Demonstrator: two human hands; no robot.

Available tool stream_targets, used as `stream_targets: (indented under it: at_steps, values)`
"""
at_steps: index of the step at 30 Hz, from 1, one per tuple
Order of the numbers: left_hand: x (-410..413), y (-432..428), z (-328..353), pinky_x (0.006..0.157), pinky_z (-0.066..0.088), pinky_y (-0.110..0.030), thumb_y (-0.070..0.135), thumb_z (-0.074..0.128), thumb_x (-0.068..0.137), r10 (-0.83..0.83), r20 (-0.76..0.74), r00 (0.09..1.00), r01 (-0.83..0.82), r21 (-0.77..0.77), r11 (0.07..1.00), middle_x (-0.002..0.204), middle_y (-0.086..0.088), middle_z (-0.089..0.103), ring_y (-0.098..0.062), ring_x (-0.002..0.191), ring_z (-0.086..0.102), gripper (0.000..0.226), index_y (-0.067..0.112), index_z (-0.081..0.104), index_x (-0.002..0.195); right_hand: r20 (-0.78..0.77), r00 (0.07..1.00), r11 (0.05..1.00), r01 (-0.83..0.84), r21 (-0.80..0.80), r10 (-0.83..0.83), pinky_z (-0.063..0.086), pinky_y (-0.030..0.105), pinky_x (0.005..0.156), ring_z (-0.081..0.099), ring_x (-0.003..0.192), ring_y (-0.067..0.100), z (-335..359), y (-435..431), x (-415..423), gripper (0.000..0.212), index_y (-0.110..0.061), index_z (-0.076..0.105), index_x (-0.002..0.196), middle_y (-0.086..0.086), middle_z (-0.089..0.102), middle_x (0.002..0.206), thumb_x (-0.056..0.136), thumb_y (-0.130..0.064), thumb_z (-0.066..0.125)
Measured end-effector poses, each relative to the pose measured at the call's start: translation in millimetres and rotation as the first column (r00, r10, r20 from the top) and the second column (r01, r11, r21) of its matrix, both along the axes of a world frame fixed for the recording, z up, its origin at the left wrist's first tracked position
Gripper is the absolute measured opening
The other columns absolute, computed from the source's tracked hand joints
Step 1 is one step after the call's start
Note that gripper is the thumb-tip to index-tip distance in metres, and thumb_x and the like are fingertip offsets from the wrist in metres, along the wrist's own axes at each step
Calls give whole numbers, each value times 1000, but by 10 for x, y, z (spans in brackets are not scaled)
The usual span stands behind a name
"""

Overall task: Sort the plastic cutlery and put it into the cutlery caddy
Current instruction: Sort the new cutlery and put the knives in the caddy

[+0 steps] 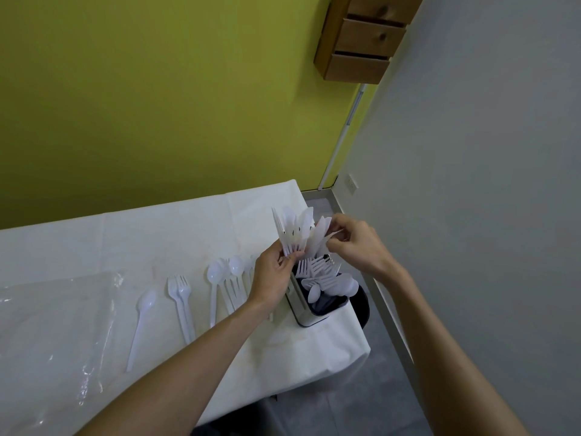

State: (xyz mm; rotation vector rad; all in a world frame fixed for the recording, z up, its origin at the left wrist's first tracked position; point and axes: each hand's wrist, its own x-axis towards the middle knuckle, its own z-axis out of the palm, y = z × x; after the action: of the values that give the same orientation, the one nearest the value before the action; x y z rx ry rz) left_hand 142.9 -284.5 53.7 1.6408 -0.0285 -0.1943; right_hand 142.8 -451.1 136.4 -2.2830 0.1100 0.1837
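Observation:
A dark cutlery caddy [314, 313] stands near the right edge of the white-covered table [157, 234]; white forks [317, 267] and spoons [333, 286] stick out of it. Above the caddy my left hand [272, 278] grips a fanned bunch of white plastic knives [295, 231] by their lower ends. My right hand [355, 243] pinches one knife [323, 229] at the right side of that bunch. On the cloth to the left lie a single spoon [141, 322], two forks [182, 303], and a small heap of spoons and forks [228, 278].
A crumpled clear plastic bag [53, 325] covers the table's near-left part. The table's right edge drops to a grey floor beside a grey wall [471, 184]. A wooden drawer unit [367, 36] hangs high on the green wall.

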Motion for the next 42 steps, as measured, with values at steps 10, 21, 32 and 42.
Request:
stream_targets:
  at_steps: [10, 21, 32, 42]
  values:
    - [-71, -82, 58, 59, 43, -6, 2, 51, 92, 6, 63, 998, -14, 130, 991, 80, 1, 70, 4, 66, 59, 20, 10, 68, 89, 276, 961, 984, -54, 172, 5, 43, 20, 68, 59, 94, 11, -55, 220, -5, 14, -52, 64, 83, -29, 66, 98, 84, -41, 73]
    - [-46, 32, -38, 62, 44, -28, 3, 54, 91, -142, 11, 990, 131, 313, 941, 74, -12, 59, -18, 68, 54, 16, -1, 55, 76, 326, 941, 989, 45, 137, -88, 46, 16, 71, 60, 101, 13, -181, 201, -73, 7, -25, 72, 93, -13, 71, 116, 91, -29, 67]
    - [-55, 59, 51, 49, 27, -16, 6, 53, 92, -146, 104, 984, 106, 322, 941, 53, 12, 41, -2, 51, 35, 29, 15, 51, 65, 217, 975, 955, -28, 294, -38, 53, 33, 77, 62, 110, 5, -107, 202, -32, 17, -32, 72, 99, -15, 65, 124, 84, -27, 75]
    - [-116, 115, 3, 71, 43, -4, 10, 67, 86, 13, 111, 994, -29, 145, 989, 87, 20, 70, 13, 84, 62, 13, 17, 75, 93, 261, 964, 985, 5, 174, -51, 42, 17, 62, 56, 68, 4, -242, 151, -56, 19, -16, 69, 105, -22, 67, 87, 91, -28, 68]
